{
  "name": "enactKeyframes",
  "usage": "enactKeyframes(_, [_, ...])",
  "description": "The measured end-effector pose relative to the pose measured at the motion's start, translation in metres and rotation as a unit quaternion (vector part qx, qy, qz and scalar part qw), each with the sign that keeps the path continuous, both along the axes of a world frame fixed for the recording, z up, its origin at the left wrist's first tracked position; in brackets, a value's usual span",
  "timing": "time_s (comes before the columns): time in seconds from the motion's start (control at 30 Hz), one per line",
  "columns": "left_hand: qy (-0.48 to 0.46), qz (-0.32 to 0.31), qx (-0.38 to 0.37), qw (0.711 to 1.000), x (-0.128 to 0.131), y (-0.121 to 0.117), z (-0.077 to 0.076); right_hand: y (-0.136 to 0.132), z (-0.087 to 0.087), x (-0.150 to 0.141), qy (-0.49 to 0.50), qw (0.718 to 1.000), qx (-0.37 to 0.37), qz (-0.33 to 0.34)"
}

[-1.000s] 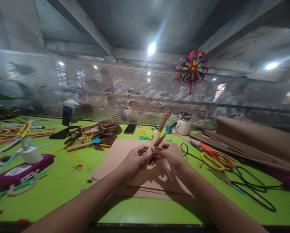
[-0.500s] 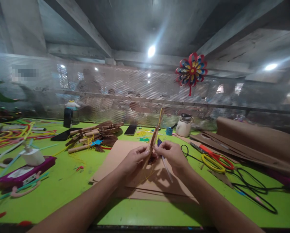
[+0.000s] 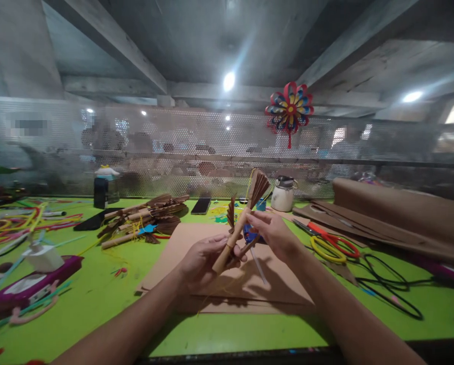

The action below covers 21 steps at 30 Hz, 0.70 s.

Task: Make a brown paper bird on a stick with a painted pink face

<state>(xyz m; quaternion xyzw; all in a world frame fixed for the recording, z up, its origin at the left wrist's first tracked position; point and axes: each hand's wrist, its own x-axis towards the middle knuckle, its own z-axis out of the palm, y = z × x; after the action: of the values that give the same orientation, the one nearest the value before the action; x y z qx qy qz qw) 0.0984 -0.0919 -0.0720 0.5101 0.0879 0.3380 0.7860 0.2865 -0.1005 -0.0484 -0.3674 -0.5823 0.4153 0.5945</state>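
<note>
In the head view, a tilted brown paper tube (image 3: pixel 230 244) is lying between my two hands just above the stacked brown sheets (image 3: pixel 166 279), its lower end pointing toward seven o'clock and its upper end toward one. My left hand (image 3: pixel 206 256) is pinching the lower part of the tube between thumb and fingers, the fingers curling beneath it. My right hand (image 3: pixel 274 233) is reaching in from the four o'clock side, its extended fingertips touching the upper part; whether its thumb is closing on the tube I cannot tell. A pleated brown fan (image 3: pixel 259 188) is spreading at the tube's one o'clock end, and a smaller pleated piece (image 3: pixel 231 215) is standing at its eleven o'clock side. Partly hidden by my right hand, a blue object (image 3: pixel 249 234) is showing beside the tube, with a pale stick (image 3: pixel 259 266) slanting toward five o'clock. Around the tube, on the green table (image 3: pixel 108 314), a bundle of tubes and fans (image 3: pixel 146 215) is resting at ten o'clock, a phone (image 3: pixel 201 203) at eleven, a white jug (image 3: pixel 282 196) at two, scissors (image 3: pixel 327 243) at three, and a purple power strip (image 3: pixel 72 264) between eight and nine.
</note>
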Motion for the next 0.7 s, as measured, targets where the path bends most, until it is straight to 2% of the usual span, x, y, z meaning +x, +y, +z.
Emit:
enactKeyframes(0.1, [0.005, -0.015, -0.019, 1.000, 0.0004, -0.0017, 0.0003, -0.0001, -0.0022, -0.0027, 0.027, 0.998, -0.019, 0.049])
enactKeyframes(0.27, [0.050, -0.048, -0.054, 0.996, 0.0013, -0.0039, -0.0003, 0.0020, -0.0056, -0.0037, 0.056, 0.997, -0.034, 0.035])
enactKeyframes(0.47, [0.024, -0.019, -0.028, 0.999, 0.0025, 0.0010, -0.0046, -0.0002, -0.0045, -0.0062, 0.037, 0.999, -0.027, 0.008])
enactKeyframes(0.57, [0.046, -0.013, -0.035, 0.998, 0.0026, 0.0017, -0.0054, -0.0012, -0.0042, -0.0059, 0.023, 0.999, -0.021, 0.003])
enactKeyframes(0.7, [0.060, 0.014, -0.006, 0.998, 0.0027, 0.0031, -0.0069, 0.0026, -0.0077, -0.0014, 0.001, 1.000, -0.024, 0.001])
